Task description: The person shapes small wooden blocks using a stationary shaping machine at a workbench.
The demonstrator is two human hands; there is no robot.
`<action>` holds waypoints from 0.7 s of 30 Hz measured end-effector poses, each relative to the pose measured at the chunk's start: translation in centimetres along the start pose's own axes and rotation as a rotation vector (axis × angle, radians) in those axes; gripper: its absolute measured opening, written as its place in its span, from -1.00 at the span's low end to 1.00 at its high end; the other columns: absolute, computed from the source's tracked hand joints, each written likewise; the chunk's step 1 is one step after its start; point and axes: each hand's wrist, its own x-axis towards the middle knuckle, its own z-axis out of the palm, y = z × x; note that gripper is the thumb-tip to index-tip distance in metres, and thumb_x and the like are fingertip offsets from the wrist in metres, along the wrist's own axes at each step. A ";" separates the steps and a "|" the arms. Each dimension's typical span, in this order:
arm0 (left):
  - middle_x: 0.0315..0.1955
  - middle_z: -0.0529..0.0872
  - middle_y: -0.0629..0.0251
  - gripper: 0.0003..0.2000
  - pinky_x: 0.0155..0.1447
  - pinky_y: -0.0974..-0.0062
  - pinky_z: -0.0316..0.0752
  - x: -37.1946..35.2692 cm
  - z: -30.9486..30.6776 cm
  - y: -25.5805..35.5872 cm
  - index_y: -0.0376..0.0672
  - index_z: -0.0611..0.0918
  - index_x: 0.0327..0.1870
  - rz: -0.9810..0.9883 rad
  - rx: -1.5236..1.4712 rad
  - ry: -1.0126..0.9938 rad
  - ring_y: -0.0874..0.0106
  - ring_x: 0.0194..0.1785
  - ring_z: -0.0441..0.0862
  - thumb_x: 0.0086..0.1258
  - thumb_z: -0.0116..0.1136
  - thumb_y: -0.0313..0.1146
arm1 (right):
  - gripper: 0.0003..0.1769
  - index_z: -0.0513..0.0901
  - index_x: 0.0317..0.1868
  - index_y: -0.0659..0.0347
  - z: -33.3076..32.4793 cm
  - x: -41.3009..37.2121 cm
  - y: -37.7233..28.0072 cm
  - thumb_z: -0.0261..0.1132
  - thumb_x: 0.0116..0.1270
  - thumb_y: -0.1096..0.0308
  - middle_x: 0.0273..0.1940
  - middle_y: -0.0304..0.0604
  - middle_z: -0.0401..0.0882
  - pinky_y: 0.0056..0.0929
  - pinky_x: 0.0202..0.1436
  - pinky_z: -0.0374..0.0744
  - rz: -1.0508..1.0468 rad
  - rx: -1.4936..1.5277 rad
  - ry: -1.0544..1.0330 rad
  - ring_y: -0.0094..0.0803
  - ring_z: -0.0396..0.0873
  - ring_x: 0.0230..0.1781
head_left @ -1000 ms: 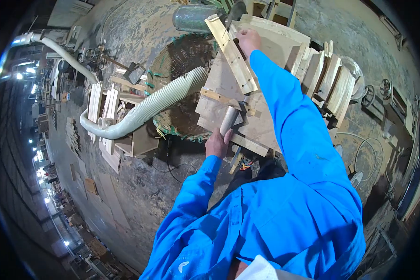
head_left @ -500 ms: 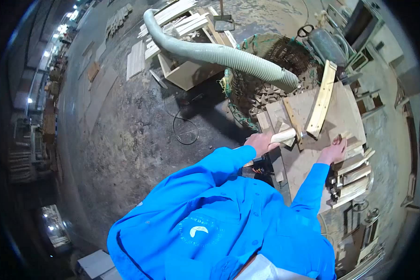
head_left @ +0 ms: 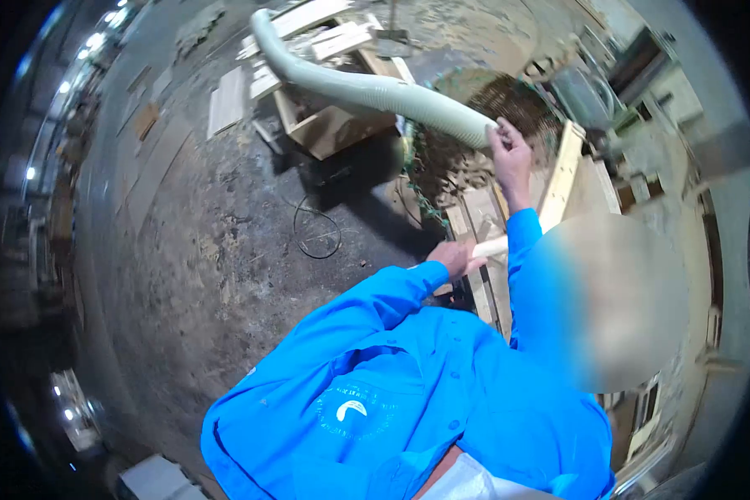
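Note:
My left hand is closed around a pale, rounded wooden piece, shaped like a handle, at the near-left edge of the work table. My right hand is raised over the far side, in front of the end of a ribbed hose. Its fingers are bent and look slightly apart, and I make out nothing held in them. A long curved wooden strip lies on the table just right of that hand. My right sleeve hides part of the tabletop.
A large woven basket of wood offcuts stands beyond the table under the hose. Stacked boards and an open wooden box lie farther left. A cable loop rests on the floor. A blurred patch covers the right side.
My right hand has moved from the table's right side, near the wood pieces, up and left to the hose end above the basket. My left hand stays on the wooden piece.

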 end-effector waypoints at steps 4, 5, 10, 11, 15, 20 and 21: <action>-0.14 0.79 -0.25 -0.41 0.08 -0.11 0.64 0.9 1.2 -2.6 -0.21 0.72 -0.02 -0.129 -0.101 -0.121 -0.21 -0.01 0.76 0.46 0.22 0.27 | -0.44 0.73 0.20 0.36 -6.1 -10.2 6.2 0.48 0.44 0.03 -0.01 0.09 0.78 -0.21 0.20 0.65 0.152 -0.270 0.025 -0.15 0.74 0.02; -0.15 0.79 -0.23 -0.42 0.05 -0.15 0.63 1.7 0.3 -1.8 -0.25 0.73 -0.06 -0.078 -0.070 -0.099 -0.23 -0.03 0.75 0.48 0.23 0.24 | -0.40 0.72 0.23 0.34 -8.4 -12.2 6.8 0.44 0.46 -0.02 0.13 0.18 0.74 -0.10 0.35 0.59 0.107 -0.439 0.161 0.02 0.69 0.20; -0.20 0.78 -0.28 -0.37 0.01 -0.23 0.58 3.5 -3.3 -2.5 -0.29 0.58 0.03 -0.040 0.134 0.018 -0.28 -0.08 0.73 0.60 0.03 0.28 | -0.34 0.64 0.31 0.31 -15.2 -14.3 6.1 0.45 0.36 0.02 0.25 0.18 0.63 0.02 0.39 0.51 0.072 -1.004 0.327 0.13 0.53 0.31; -0.19 0.78 -0.29 -0.37 0.02 -0.23 0.57 3.6 -3.4 -2.4 -0.29 0.58 0.02 -0.050 0.134 0.012 -0.28 -0.06 0.73 0.60 0.03 0.28 | -0.37 0.63 0.29 0.29 -16.5 -14.7 6.1 0.44 0.34 0.04 0.18 0.12 0.65 0.04 0.36 0.51 0.080 -1.045 0.380 0.09 0.51 0.31; -0.22 0.78 -0.28 -0.41 0.00 -0.20 0.60 3.5 -4.0 -3.0 -0.29 0.60 -0.05 -0.048 0.117 0.043 -0.28 -0.07 0.74 0.58 0.11 0.23 | -0.43 0.66 0.27 0.33 -19.4 -14.0 7.1 0.41 0.41 0.09 0.23 0.13 0.65 0.11 0.46 0.41 0.231 -1.240 0.409 0.12 0.39 0.45; -0.21 0.78 -0.28 -0.41 0.01 -0.21 0.59 3.3 -4.1 -2.8 -0.29 0.60 -0.03 -0.065 0.117 0.050 -0.28 -0.06 0.73 0.59 0.11 0.23 | -0.60 0.71 0.07 0.21 -20.5 -11.7 10.9 0.37 0.38 0.11 0.14 0.07 0.65 0.10 0.31 0.45 0.265 -1.508 0.194 0.02 0.49 0.29; -0.21 0.78 -0.28 -0.41 0.01 -0.21 0.59 3.3 -4.1 -2.6 -0.29 0.59 -0.03 -0.064 0.114 0.051 -0.28 -0.07 0.73 0.59 0.11 0.23 | -0.65 0.72 0.03 0.18 -20.3 -11.4 11.0 0.36 0.38 0.14 0.13 0.06 0.65 0.06 0.29 0.46 0.202 -1.583 0.213 0.02 0.50 0.28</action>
